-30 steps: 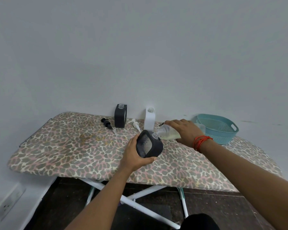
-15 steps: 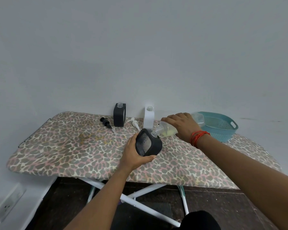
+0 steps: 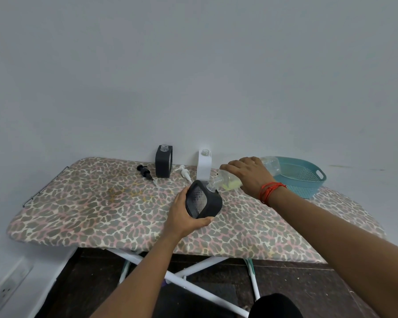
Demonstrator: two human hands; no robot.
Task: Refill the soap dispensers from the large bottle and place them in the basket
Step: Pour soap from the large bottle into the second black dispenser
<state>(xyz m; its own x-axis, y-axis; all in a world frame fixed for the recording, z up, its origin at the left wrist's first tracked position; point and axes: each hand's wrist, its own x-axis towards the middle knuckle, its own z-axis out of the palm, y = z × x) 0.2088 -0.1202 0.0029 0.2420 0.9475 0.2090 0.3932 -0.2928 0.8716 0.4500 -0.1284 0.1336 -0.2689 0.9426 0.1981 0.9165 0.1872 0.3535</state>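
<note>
Head cam, fwd-down, close over ironing board (image 3: 101, 203)

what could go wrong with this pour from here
The large bottle in the right hand is tipped almost flat into the narrow neck of the tilted black dispenser that the left hand grips. A small slip could spill soap on the fabric board cover. The open white dispenser stands just behind the bottle and could be knocked over.

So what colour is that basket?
Teal, a light blue-green. The basket shows clearly in the head view, at the board's right end.
</note>
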